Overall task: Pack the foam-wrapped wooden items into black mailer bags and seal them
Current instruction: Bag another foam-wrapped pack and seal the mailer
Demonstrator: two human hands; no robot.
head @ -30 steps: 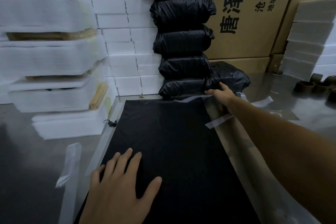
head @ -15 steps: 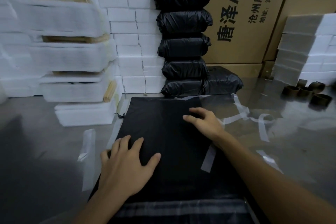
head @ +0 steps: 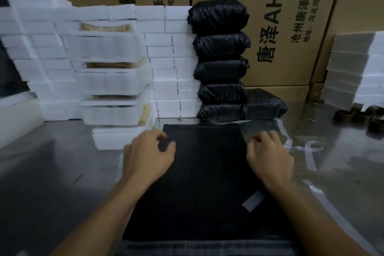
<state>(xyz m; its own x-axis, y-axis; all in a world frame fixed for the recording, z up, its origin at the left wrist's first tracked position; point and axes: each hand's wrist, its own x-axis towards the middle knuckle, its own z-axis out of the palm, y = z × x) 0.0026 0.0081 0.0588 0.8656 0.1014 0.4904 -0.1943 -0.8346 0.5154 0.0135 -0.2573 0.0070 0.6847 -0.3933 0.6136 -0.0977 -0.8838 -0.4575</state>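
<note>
Both hands, left hand (head: 148, 156) and right hand (head: 269, 156), pinch the flat black mailer bag (head: 207, 172) with curled fingers.

Steel table (head: 52, 172) w/ flat black bag (head: 203, 172) at ctr. Foam-wrapped stack (head: 112, 81) at 10 o'clock, packed bags (head: 222, 68) piled at 12, tape cores (head: 357, 116) at 2, loose strips (head: 311, 158) at 3.
</note>
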